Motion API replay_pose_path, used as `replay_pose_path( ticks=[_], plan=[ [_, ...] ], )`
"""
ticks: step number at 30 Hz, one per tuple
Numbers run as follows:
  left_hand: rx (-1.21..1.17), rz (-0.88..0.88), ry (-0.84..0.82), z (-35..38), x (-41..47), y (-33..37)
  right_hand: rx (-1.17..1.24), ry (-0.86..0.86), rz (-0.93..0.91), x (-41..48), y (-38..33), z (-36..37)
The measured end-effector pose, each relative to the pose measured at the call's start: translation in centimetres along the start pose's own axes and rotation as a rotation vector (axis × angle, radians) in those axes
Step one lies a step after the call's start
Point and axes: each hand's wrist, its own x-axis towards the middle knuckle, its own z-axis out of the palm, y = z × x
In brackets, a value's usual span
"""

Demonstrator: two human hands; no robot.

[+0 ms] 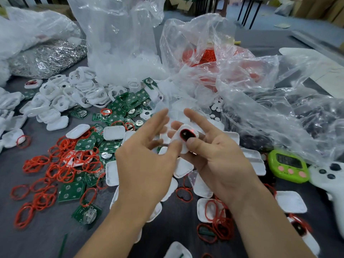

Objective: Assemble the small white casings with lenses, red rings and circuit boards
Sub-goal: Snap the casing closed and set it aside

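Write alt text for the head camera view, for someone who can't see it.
The right hand holds a small white casing with a red-ringed dark lens, thumb on it, while the left hand is open beside it. Below, a dark table is strewn with red rings, green circuit boards and loose white casings, with clear plastic bags behind.

A dark grey surface (42,239) carries loose parts. Red rings (35,164) lie heaped at the left, mixed with green circuit boards (119,107) that spread toward the middle. Open white casings (61,94) pile up behind them, and flat white covers (113,133) lie scattered nearer. Crumpled clear bags (119,43) stand along the back. At the right sit a green timer (287,165) and, just beside it, a white controller (327,175).
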Motion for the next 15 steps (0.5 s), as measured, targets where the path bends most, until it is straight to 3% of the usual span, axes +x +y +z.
replay_pose_path(
  ticks=[7,11,15],
  plan=[
    [-0.112,-0.167,-0.121,-0.7,1.1,-0.4,-0.320,-0.017,-0.021,0.0,-0.3,-1.3],
    [-0.358,-0.287,-0.133,-1.1,1.6,-0.5,-0.252,0.034,-0.008,0.0,-0.4,-1.2],
    [-0.380,-0.312,-0.155,-1.1,1.8,-0.6,-0.217,0.039,0.006,0.0,-0.3,-0.9]
  ],
)
